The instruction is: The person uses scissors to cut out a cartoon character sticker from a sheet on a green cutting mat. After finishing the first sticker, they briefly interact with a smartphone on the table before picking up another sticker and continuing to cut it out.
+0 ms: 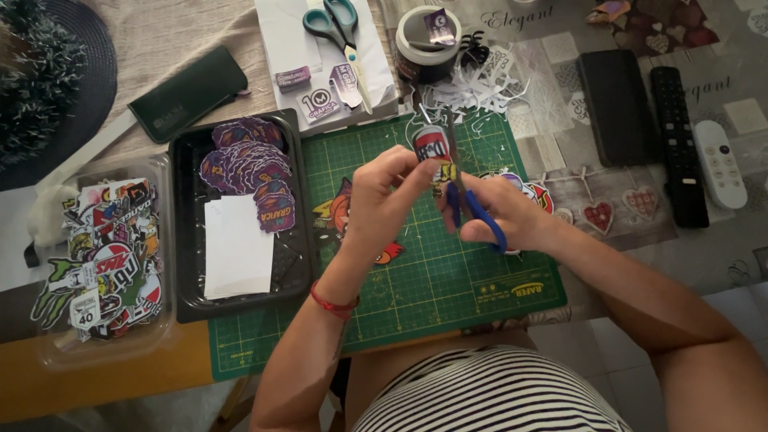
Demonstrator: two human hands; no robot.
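Note:
My left hand (386, 200) pinches a small printed sticker cut-out (432, 148), red, white and yellow, above the green cutting mat (448, 280). My right hand (508, 214) grips blue-handled scissors (472, 210), their blades pointing up along the sticker's right edge. Both hands meet over the middle of the mat. More cartoon stickers (340, 212) lie on the mat under the hands, partly hidden.
A black tray (182, 240) with purple stickers and white paper sits left of the mat. A clear tray (104, 256) of mixed stickers is further left. Teal scissors (336, 24), a round jar (424, 44), paper scraps (488, 84), a dark wallet and two remotes (696, 144) lie behind.

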